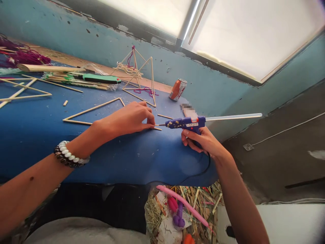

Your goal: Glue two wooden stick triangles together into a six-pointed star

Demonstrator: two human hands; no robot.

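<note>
My right hand point(200, 140) grips a blue hot-glue gun point(185, 123) with a clear glue stick point(233, 117) poking out of its back. The nozzle points left at the end of a thin wooden stick. My left hand point(132, 118) pinches that stick end down on the blue table point(38, 135). The stick belongs to a flat triangle of sticks point(93, 110) lying on the table. A beaded bracelet point(67, 156) circles my left wrist.
Two upright stick pyramids point(142, 79) with purple thread stand behind. A green-handled cutter point(101, 78) lies on a bundle of sticks, a drink can point(178, 89) lies near the wall, more stick frames point(20, 91) lie left. Scraps fill a bin point(182, 210) below.
</note>
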